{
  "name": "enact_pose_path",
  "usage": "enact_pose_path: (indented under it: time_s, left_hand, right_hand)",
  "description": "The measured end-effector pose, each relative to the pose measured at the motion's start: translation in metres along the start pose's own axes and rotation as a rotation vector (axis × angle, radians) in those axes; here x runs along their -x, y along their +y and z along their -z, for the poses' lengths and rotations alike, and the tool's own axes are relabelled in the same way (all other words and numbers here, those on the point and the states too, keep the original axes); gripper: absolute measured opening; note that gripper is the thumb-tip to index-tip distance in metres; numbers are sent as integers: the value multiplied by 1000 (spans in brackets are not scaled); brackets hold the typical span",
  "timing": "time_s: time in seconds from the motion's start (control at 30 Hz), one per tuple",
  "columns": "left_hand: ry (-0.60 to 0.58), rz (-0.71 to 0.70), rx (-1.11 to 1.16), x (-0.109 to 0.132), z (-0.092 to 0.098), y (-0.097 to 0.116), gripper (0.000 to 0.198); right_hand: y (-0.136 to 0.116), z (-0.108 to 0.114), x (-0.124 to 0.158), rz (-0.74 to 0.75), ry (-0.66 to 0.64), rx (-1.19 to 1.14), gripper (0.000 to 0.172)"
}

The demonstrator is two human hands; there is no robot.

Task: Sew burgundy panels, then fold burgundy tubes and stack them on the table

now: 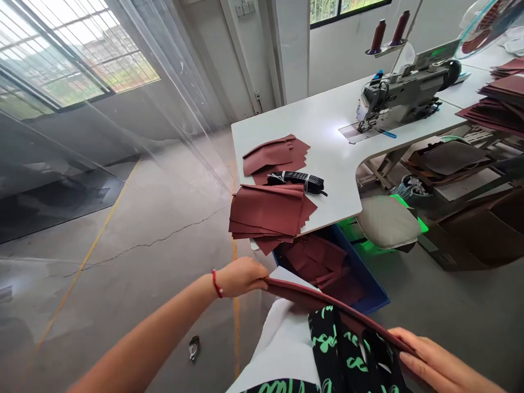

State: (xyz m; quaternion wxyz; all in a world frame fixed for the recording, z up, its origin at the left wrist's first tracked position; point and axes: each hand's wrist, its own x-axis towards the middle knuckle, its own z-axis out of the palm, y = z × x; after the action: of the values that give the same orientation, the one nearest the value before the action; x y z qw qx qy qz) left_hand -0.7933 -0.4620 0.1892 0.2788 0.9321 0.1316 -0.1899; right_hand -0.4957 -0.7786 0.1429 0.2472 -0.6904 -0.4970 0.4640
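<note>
My left hand (241, 277), with a red cord on its wrist, pinches one end of a curved maroon leatherette panel (315, 297). My right hand (413, 349) grips the other end, low in view, above my black-and-green printed clothing (335, 349). Ahead on the white sewing table (344, 164) lie two stacks of maroon cut pieces (268, 210) (274, 155). A bundle of black strips (297, 182) rests between those stacks. Neither hand touches the table.
Below the table corner, a blue bin (370, 278) holds maroon pieces. An industrial sewing machine (405, 93) stands on the table, with thread cones (388, 30) behind it and maroon stacks (499, 103) to its right. A padded stool (387, 221) stands nearby. A clear plastic curtain (164, 71) hangs at left.
</note>
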Motion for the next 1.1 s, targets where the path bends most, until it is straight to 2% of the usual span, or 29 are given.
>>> enact_pose_path:
  time_s: [0.07,0.13,0.2,0.3,0.4,0.5,0.53,0.57,0.63,0.67,0.7,0.77,0.83,0.9,1.0,1.07,1.1]
  left_hand:
    - [-49,-61,299,5,10,-15,36]
    - [-97,-93,560,4,13,-23,47]
    - [-88,-106,720,0,10,-26,57]
    - [-57,-84,829,-5,0,-26,62]
    - [-210,-31,880,-8,-14,-13,53]
    - [-400,-13,898,-16,-30,21,45]
    - [-398,-12,881,-21,-33,33,47]
    - [-347,-6,848,-27,-33,43,46]
    - [-141,29,722,-36,-20,49,42]
    - [-11,60,639,-38,-8,43,41]
    - [114,92,556,-38,8,31,43]
    - [329,158,402,-34,50,-8,44]
    - [502,226,277,-32,102,-65,46]
    - [612,285,176,-43,159,-130,50]
    - [642,337,11,-92,237,-230,52]
    - [633,427,-149,-142,266,-284,56]
    - [626,515,-223,-169,271,-306,61]
  right_hand:
    - [6,24,-6,3,-63,-59,39]
    - [10,40,-15,40,-17,-123,48]
    - [14,45,-24,132,59,-215,57]
    - [19,43,-33,246,108,-323,67]
    - [18,42,-39,290,104,-327,72]
    - [9,49,-48,356,31,-262,63]
    - [6,52,-53,384,3,-219,55]
    - [3,54,-60,410,-12,-171,43]
    - [1,58,-80,415,38,-90,26]
    - [1,58,-93,386,102,-63,30]
    - [3,57,-108,339,174,-46,37]
    - [7,51,-142,242,286,-39,45]
    - [10,40,-183,209,331,-34,43]
    - [11,28,-230,203,364,-34,37]
    - [17,14,-306,141,477,7,33]
    - [24,13,-354,72,579,73,37]
    - [28,15,-376,33,629,115,39]
